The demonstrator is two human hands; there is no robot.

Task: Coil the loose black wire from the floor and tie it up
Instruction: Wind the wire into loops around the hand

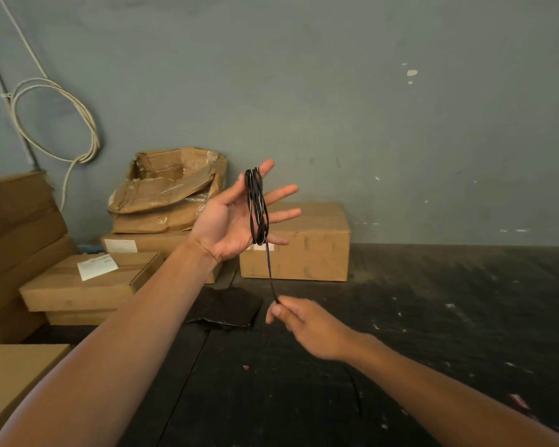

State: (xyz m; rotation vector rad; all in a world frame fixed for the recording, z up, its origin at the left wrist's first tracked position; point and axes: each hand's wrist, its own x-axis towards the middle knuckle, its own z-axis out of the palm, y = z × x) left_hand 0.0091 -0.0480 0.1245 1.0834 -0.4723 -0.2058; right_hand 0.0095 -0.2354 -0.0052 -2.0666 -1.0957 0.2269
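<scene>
The black wire (pixel 256 208) is wound in several loops around the spread fingers of my left hand (pixel 229 221), which is raised palm-up at mid-frame. The loops run from the index finger down to the little finger. A straight tail of the wire drops from the coil to my right hand (pixel 304 324), lower and to the right. That hand pinches the tail between thumb and forefinger, and the wire is taut between both hands.
Cardboard boxes (pixel 294 243) stand against the grey wall, with more stacked at the left (pixel 20 227) and a crushed one (pixel 171 188) on top. A black sheet (pixel 226 308) lies on the dark floor. A white cable coil (pixel 55 121) hangs on the wall.
</scene>
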